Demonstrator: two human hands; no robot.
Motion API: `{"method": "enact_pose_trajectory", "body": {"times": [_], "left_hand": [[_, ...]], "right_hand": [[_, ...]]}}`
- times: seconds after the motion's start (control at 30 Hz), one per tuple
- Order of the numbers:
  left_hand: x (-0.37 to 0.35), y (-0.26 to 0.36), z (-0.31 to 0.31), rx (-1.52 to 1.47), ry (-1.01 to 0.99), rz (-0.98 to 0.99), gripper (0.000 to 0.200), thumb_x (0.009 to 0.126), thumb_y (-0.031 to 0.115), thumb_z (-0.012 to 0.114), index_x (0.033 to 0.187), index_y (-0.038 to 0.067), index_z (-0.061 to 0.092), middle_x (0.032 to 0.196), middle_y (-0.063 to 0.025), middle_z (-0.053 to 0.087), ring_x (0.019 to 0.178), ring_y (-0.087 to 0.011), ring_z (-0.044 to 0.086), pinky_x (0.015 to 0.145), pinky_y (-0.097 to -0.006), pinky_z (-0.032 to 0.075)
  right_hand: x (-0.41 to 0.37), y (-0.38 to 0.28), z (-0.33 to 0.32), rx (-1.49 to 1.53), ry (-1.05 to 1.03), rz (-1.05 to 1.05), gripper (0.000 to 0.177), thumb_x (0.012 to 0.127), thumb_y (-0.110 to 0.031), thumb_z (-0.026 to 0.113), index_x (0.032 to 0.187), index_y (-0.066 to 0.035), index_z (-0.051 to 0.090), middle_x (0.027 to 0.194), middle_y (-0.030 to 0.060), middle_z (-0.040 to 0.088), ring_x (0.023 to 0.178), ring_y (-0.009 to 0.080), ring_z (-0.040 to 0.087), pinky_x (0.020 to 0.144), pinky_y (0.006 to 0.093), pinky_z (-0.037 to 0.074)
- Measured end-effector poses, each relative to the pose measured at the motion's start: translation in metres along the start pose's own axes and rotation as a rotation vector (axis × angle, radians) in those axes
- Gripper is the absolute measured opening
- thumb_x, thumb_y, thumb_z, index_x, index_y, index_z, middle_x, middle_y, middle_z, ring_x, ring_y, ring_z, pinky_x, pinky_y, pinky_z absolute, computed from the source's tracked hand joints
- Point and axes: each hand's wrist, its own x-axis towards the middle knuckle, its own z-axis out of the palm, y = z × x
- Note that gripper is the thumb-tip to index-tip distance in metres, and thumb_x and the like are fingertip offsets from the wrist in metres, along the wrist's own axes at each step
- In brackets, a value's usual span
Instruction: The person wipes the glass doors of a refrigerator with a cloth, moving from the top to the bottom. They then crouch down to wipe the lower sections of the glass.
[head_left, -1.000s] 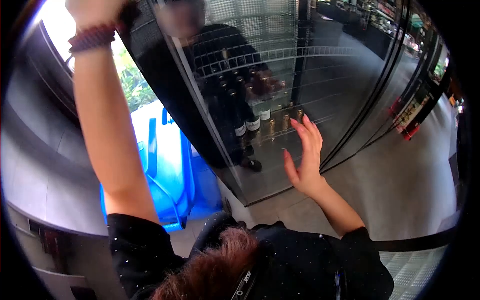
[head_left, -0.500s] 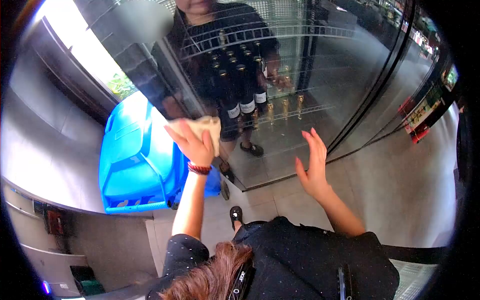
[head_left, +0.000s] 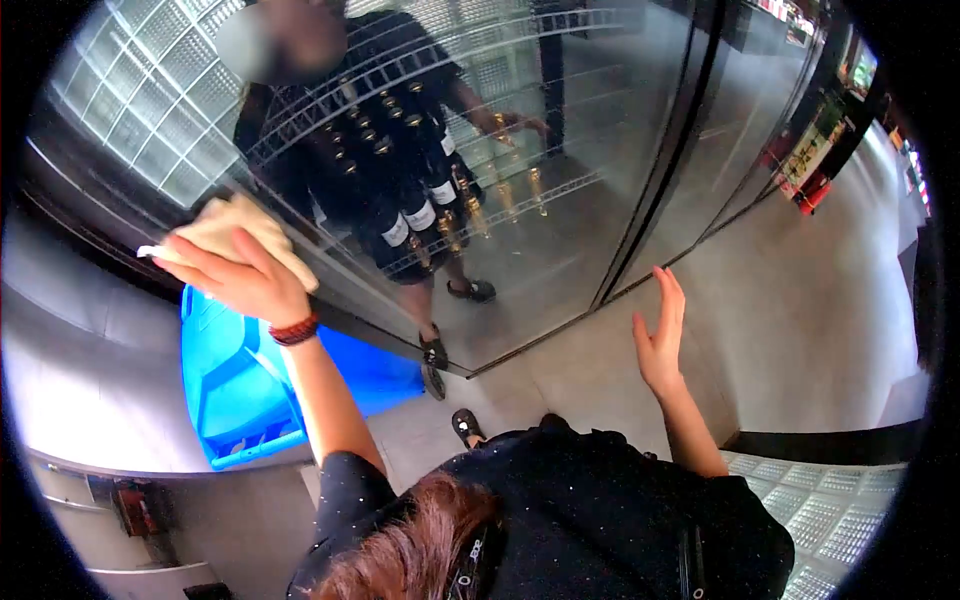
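Note:
My left hand [head_left: 245, 280] presses a cream cloth [head_left: 235, 232] against the edge of a glass cabinet at the left, its fingers laid over the cloth. A beaded bracelet [head_left: 294, 330] circles that wrist. Behind the glass [head_left: 570, 260], bottles with white labels [head_left: 420, 215] and gold-topped bottles [head_left: 507, 198] stand in racks, mixed with a person's reflection. My right hand [head_left: 660, 330] is raised in front of the cabinet's lower right, fingers apart, holding nothing.
A blue wheeled bin [head_left: 240, 385] stands below my left arm. A black frame post [head_left: 650, 220] divides the glass panels. Grey tiled floor [head_left: 800, 330] extends to the right. A glass-block surface [head_left: 830, 510] is at the lower right.
My left hand and the cloth have moved left and slightly down, off the main pane to its left edge. My right hand has shifted a little right. The view has turned.

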Motion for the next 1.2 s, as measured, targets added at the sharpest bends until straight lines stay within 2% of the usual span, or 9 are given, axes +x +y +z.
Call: {"method": "enact_pose_trajectory", "body": {"times": [0.1,0.17,0.4,0.43,0.57,0.73,0.93,1.07,1.2], "left_hand": [[0.016,0.013,0.018,0.195,0.069,0.066,0.061,0.098,0.041,0.041,0.144,0.002,0.031,0.148,-0.0307,0.021,0.136,-0.0477,0.021,0.11,-0.0545,0.02],[0.005,0.041,0.024,0.142,-0.001,0.132,0.061,0.099,0.044,0.035,0.145,0.004,0.031,0.15,-0.0285,0.019,0.137,-0.0478,0.017,0.11,-0.057,0.014],[-0.119,0.136,0.066,-0.075,-0.288,0.246,0.059,0.098,0.045,0.031,0.148,0.013,0.028,0.153,-0.0234,0.014,0.139,-0.0495,0.008,0.108,-0.0643,0.004],[-0.131,0.151,0.073,-0.101,-0.306,0.253,0.058,0.099,0.048,0.028,0.149,0.019,0.027,0.156,-0.0185,0.01,0.141,-0.0438,0.007,0.109,-0.0621,0.002],[-0.162,0.214,0.094,-0.164,-0.395,0.356,0.052,0.099,0.044,0.03,0.143,0.019,0.041,0.154,-0.012,0.024,0.141,-0.0366,0.019,0.11,-0.0565,0.006],[-0.172,0.308,0.123,-0.367,-0.498,0.457,0.048,0.093,0.034,0.049,0.14,0.021,0.046,0.15,-0.0099,0.035,0.139,-0.0275,0.029,0.111,-0.0459,0.009],[-0.15,0.421,0.163,-0.451,-0.418,0.403,0.048,0.094,0.033,0.047,0.141,0.023,0.044,0.151,-0.0083,0.033,0.14,-0.0261,0.028,0.112,-0.0463,0.006],[-0.099,0.469,0.181,-0.55,-0.409,0.304,0.047,0.096,0.037,0.041,0.141,0.021,0.044,0.151,-0.0083,0.032,0.141,-0.0304,0.024,0.112,-0.0519,0.007],[-0.029,0.489,0.191,-0.439,-0.216,0.239,0.047,0.096,0.038,0.041,0.141,0.023,0.045,0.151,-0.0103,0.032,0.14,-0.0313,0.025,0.112,-0.053,0.006]], "right_hand": [[-0.005,0.006,-0.005,0.016,0.047,0.087,0.069,0.076,0.01,0.053,0.14,-0.004,0.033,0.141,0.0145,0.039,0.136,0.0328,0.03,0.111,0.042,0.023],[-0.009,0.014,-0.008,0.037,0.07,0.107,0.068,0.076,0.007,0.055,0.14,-0.004,0.035,0.141,0.0188,0.038,0.134,0.0359,0.031,0.11,0.0438,0.024],[-0.037,0.048,-0.042,-0.007,0.136,0.229,0.068,0.076,0.005,0.057,0.14,-0.003,0.034,0.14,0.0205,0.038,0.132,0.0375,0.032,0.109,0.0457,0.026],[-0.042,0.054,-0.05,-0.02,0.149,0.244,0.069,0.076,0.005,0.058,0.14,-0.003,0.034,0.139,0.0204,0.038,0.132,0.0374,0.032,0.109,0.0458,0.026],[-0.064,0.079,-0.075,-0.099,0.196,0.393,0.07,0.076,0.005,0.059,0.141,-0.004,0.033,0.14,0.0194,0.038,0.133,0.0369,0.031,0.109,0.0456,0.026],[-0.074,0.095,-0.101,-0.176,0.225,0.49,0.071,0.076,0.004,0.059,0.141,-0.004,0.032,0.139,0.0199,0.038,0.133,0.0367,0.031,0.109,0.0461,0.025],[-0.05,0.135,-0.13,-0.313,0.247,0.542,0.073,0.074,0.005,0.059,0.141,-0.002,0.031,0.137,0.0202,0.04,0.131,0.0377,0.033,0.108,0.0465,0.026],[0.017,0.181,-0.146,-0.278,0.207,0.377,0.076,0.072,0.004,0.062,0.141,0.0,0.029,0.137,0.0196,0.04,0.129,0.0376,0.035,0.108,0.0468,0.027],[0.108,0.205,-0.165,-0.25,0.128,0.191,0.075,0.073,0.006,0.062,0.14,0.0,0.029,0.134,0.019,0.042,0.128,0.0371,0.036,0.107,0.0461,0.028]]}}
